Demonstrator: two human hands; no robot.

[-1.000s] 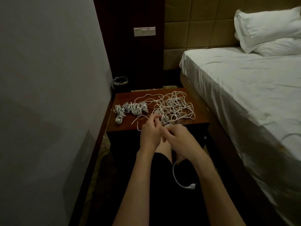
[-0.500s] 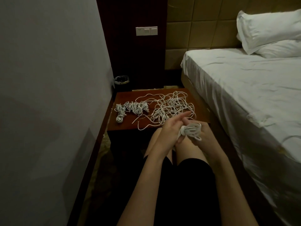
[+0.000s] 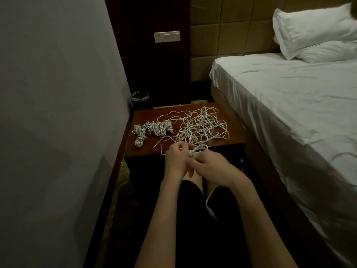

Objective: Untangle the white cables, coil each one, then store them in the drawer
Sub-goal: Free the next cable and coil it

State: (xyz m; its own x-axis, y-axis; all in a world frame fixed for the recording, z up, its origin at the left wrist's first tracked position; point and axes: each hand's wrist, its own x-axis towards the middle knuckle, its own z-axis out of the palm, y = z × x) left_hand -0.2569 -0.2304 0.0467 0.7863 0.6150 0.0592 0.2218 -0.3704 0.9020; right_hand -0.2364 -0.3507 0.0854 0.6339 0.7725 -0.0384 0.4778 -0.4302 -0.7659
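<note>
Dim bedroom. Left hand (image 3: 176, 159) and right hand (image 3: 211, 167), fingers curled, together grip a small coil (image 3: 197, 150) of white cable at the near edge of a brown nightstand (image 3: 144, 149). Beyond the hands: tangled cables (image 3: 202, 126); beyond-left, finished bundles (image 3: 152, 129). Bed (image 3: 289, 105) right of hands, wall (image 3: 58, 93) left

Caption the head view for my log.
Both hands wind a white cable beside the tangle on the nightstand.

White cables (image 3: 202, 126), reddish-brown nightstand (image 3: 146, 117), white bedsheet (image 3: 289, 97)
</note>
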